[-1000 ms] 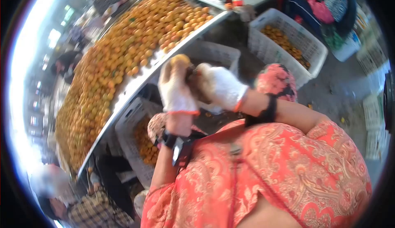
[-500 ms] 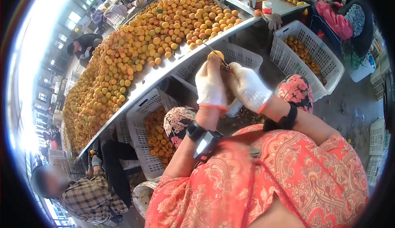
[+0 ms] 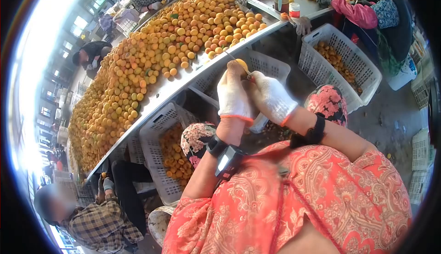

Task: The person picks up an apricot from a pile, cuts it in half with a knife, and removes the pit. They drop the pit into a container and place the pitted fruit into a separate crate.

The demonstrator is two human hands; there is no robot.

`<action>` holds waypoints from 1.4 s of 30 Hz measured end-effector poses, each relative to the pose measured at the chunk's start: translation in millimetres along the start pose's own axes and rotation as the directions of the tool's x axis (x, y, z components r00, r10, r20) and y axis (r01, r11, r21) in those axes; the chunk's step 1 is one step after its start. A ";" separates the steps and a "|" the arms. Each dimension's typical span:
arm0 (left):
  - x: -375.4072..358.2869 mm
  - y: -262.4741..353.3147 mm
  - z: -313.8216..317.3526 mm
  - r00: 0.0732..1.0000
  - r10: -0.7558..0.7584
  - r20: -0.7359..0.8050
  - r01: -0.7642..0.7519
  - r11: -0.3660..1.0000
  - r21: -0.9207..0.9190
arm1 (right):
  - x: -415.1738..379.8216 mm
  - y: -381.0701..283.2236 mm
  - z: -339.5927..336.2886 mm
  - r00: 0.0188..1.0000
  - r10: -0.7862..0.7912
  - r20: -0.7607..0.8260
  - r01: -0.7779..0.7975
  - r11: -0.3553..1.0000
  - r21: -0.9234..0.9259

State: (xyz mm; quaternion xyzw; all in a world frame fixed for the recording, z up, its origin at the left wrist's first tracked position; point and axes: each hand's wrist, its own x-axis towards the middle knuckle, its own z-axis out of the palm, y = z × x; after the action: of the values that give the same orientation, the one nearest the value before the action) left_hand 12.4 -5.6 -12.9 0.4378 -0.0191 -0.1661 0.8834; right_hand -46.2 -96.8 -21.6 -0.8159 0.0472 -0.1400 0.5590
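My left hand (image 3: 233, 93), in a white glove with bare fingertips, is closed around an orange-yellow apricot (image 3: 242, 64). My right hand (image 3: 272, 97), gloved as well, grips a thin knife (image 3: 229, 54) whose narrow blade points up and left across the fruit. The two hands meet at their fingertips above my lap. How deep the blade sits in the apricot cannot be made out, and most of the handle is hidden by my fingers.
Heaped apricots (image 3: 183, 29) cover the metal table (image 3: 158, 91) ahead. Crates with cut fruit stand at left (image 3: 154, 150) and right (image 3: 363, 86); another crate (image 3: 271, 63) sits beneath my hands. A co-worker in plaid (image 3: 98, 222) sits at lower left, another in pink sleeves (image 3: 360, 15) at upper right.
The view has shifted slightly. My hands keep the apricot and knife together with little visible change. The pink-sleeved person's arm has reached farther left over the far table.
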 end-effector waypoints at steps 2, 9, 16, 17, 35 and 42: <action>-2.4 4.2 2.2 0.997 -0.072 -0.022 0.071 0.997 -0.022 | 0.2 -4.9 -6.8 0.999 0.010 0.037 -0.011 1.000 0.019; -14.8 10.5 6.5 0.989 -0.150 -0.007 0.149 0.987 -0.056 | -6.4 -16.9 -20.2 0.993 0.013 0.118 -0.023 0.996 0.087; -0.9 12.3 -23.2 1.000 0.024 0.009 -0.025 0.989 0.143 | -17.4 -37.3 -35.1 0.997 -0.068 -0.027 0.072 0.980 0.185; -11.4 13.8 -16.5 1.000 0.010 0.024 -0.013 0.989 0.146 | -15.8 -35.3 -36.3 0.963 -0.179 -0.202 0.209 0.968 0.139; -37.9 5.5 16.3 0.984 -0.115 0.132 0.068 0.946 0.316 | 14.1 -35.9 -34.3 0.962 -0.021 -0.273 0.026 1.000 0.017; -20.2 -6.1 6.8 0.942 -0.272 0.196 0.248 0.959 0.139 | 15.0 -42.7 -38.1 0.958 -0.112 -0.265 0.078 0.987 -0.138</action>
State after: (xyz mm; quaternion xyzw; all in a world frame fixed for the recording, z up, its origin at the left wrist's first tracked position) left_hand -9.6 -8.0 -11.3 0.4649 -0.0650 -0.3258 0.8207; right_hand -45.9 -118.8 33.4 -0.8240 0.0931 -0.2742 0.4870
